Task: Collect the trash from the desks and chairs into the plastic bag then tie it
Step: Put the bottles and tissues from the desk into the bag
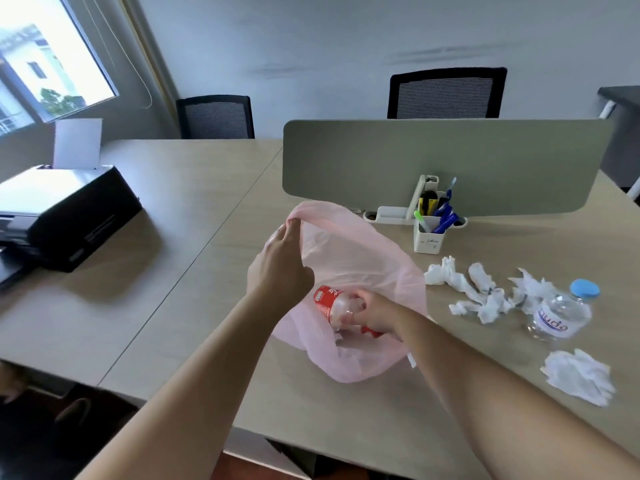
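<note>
Pinching pink bag [346, 251] rim with left fingers [292, 226], right fingers [364, 300] gripping red-labelled bottle [327, 302] inside

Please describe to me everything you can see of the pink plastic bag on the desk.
The bag is thin, translucent, pale pink plastic, soft and wrinkled. It lies on the desk with its mouth open toward the person. The left hand pinches the upper rim and lifts it. The right hand reaches into the mouth, holding a red-labelled bottle partly inside. Something white shows inside, below the bottle.
</note>
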{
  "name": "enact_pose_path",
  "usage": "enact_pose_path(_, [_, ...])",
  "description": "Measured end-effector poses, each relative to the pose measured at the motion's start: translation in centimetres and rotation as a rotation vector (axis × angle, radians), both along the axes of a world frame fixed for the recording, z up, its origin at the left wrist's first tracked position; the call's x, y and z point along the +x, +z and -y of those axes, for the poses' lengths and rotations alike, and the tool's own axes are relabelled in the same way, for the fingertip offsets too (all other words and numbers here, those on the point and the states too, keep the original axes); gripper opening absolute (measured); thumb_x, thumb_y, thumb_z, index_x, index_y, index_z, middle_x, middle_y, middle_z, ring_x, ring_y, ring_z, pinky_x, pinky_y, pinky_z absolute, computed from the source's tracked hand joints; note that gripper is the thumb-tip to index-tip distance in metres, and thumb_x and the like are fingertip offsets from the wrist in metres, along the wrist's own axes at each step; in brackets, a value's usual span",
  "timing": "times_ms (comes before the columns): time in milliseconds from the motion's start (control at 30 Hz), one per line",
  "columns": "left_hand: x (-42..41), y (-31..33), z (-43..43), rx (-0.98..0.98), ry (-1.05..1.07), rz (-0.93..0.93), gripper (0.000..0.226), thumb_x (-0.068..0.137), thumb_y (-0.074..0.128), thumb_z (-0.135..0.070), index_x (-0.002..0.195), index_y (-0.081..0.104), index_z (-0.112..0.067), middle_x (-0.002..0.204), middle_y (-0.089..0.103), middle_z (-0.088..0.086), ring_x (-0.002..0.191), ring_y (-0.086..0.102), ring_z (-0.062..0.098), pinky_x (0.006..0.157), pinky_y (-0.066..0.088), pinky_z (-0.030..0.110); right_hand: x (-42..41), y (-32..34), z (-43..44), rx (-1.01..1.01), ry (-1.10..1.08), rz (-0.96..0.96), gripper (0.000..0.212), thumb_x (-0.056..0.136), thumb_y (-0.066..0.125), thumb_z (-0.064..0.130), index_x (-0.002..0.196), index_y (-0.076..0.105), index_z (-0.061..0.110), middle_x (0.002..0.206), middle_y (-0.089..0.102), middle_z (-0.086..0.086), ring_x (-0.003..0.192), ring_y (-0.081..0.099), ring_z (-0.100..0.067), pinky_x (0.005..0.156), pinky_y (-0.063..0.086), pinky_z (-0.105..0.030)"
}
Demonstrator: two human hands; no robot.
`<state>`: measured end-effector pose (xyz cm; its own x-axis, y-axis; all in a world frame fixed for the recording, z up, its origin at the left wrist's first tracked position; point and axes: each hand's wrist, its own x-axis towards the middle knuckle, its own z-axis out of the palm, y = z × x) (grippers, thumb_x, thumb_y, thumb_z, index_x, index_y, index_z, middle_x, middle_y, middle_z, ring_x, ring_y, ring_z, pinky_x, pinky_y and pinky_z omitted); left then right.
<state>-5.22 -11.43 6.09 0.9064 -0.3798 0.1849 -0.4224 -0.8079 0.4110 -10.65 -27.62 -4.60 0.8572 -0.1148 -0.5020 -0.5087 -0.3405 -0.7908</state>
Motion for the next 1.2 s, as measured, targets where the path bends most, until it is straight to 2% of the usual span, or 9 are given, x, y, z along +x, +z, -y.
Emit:
enact_pose_path(100, [-0.3,-0.5,-1.0,0.037,0.007,-0.022,0.081,0.071,0.052,0.0,0.141,0.021,-0.026,0.136,0.047,-0.005,0.108,0.054,0.031,0.069,0.038,0.032,0.5,-2.7,-2.9,0.065,-0.053,0.086,0.076,0.079,0.076,0.022,0.143,0.034,0.021,0.134,0.048,0.001,0.12,0.049,-0.019,0.098,0.044,-0.028])
enact_pose_path(233, [-0.2,-0.8,-1.7,0.082,-0.012,0.014,0.08,0.07,0.054,-0.002,0.141,0.023,-0.025,0.136,0.047,-0.005,0.104,0.056,0.032,0.067,0.038,0.031,1.0,-4.0,-3.5,-0.057,-0.004,0.124,0.074,0.08,0.074,0.019,0.143,0.035,0.022,0.134,0.052,0.001,0.125,0.049,-0.016,0.098,0.036,-0.022])
enact_pose_path(400, [1.7,-1.6,-1.7,0.039,-0.039,0.022,0.083,0.068,0.054,0.001,0.142,0.022,-0.021,0.139,0.045,0.0,0.113,0.053,0.032,0.077,0.049,0.038,0.6,-1.4,-0.5,-0.364,-0.082,0.318,0.012,0.083,0.063,0.018,0.094,0.069,0.017,0.085,0.067,0.003,0.079,0.06,-0.012,0.074,0.046,-0.024])
enact_pose_path(533, [4.2,-1.3,-1.4,0.017,0.022,-0.007,0.089,0.073,0.058,0.0,0.149,0.014,-0.016,0.147,0.04,0.005,0.123,0.048,0.035,0.091,0.044,0.041,-1.3,1.4,4.1,-0.582,-0.359,0.512,0.016,0.084,0.057,0.019,0.07,0.063,0.012,0.06,0.059,0.002,0.059,0.053,-0.016,0.057,0.04,-0.028])
enact_pose_path(633, [6.0,-0.5,-1.9,0.025,0.119,-0.037,0.09,0.077,0.057,-0.002,0.151,0.009,-0.015,0.151,0.034,0.007,0.128,0.044,0.037,0.097,0.041,0.044,-3.2,0.4,7.0,-0.676,-0.273,0.312,0.018,0.082,0.057,0.024,0.098,0.064,0.021,0.095,0.065,0.003,0.087,0.061,-0.018,0.073,0.049,-0.031])
enact_pose_path(733, [6.8,0.1,-2.3,0.055,0.17,-0.048,0.087,0.079,0.055,-0.003,0.151,0.009,-0.014,0.153,0.031,0.008,0.13,0.04,0.039,0.098,0.038,0.045,-5.4,-2.8,7.6,-0.709,0.125,-0.088,0.084,0.072,0.067,0.042,0.143,0.024,0.046,0.154,0.022,-0.001,0.131,0.041,-0.024,0.1,0.043,-0.04])
enact_pose_path(900, [6.9,0.5,-2.1,0.065,0.161,-0.031,0.085,0.079,0.056,0.0,0.151,0.012,-0.011,0.15,0.035,0.014,0.129,0.04,0.04,0.099,0.037,0.044,-5.6,-6.0,5.7,-0.84,0.28,-0.14,0.09,0.074,0.07,0.044,0.146,0.017,0.046,0.158,0.0,-0.003,0.135,0.029,-0.032,0.102,0.04,-0.04])
enact_pose_path(1033, [6.0,-0.7,-1.5,0.101,0.124,-0.036,0.088,0.076,0.058,-0.003,0.149,0.012,-0.015,0.145,0.042,0.012,0.12,0.048,0.042,0.09,0.043,0.045,-5.2,-7.4,5.5,-0.775,0.129,-0.009,0.025,0.083,0.056,0.007,0.102,0.068,0.018,0.105,0.052,-0.001,0.098,0.057,-0.023,0.074,0.045,-0.027])
enact_pose_path(1200, [4.5,-1.4,-0.7,0.092,0.116,-0.081,0.091,0.079,0.058,-0.004,0.151,0.003,-0.014,0.153,0.03,0.008,0.132,0.039,0.036,0.098,0.04,0.046,-6.4,-4.3,8.9,-0.437,-0.308,0.036,0.017,0.082,0.056,0.004,0.075,0.069,0.012,0.069,0.061,0.0,0.07,0.059,-0.018,0.059,0.042,-0.022])
